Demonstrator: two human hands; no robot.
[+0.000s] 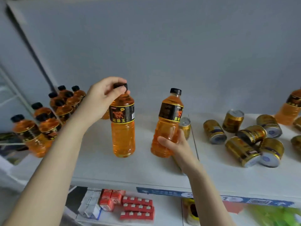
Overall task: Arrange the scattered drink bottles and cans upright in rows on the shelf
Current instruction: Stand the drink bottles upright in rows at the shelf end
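Left hand point(104, 98): fingers curled over the black cap of an orange bottle point(123, 128), which is upright at mid-shelf.
Right hand point(175, 144): wrapped round the lower body of a second bottle point(169, 124), slightly tilted.
White shelf point(130, 170).
Left: standing bottles point(48, 118), grouped.
Right: gold cans point(244, 139), mostly toppled and heaped.
Below: red cartons point(136, 207).

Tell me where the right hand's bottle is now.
Head view, just right of centre: the tilted bottle, gripped low by the right hand, sits between the left hand's upright bottle and a gold can behind it.
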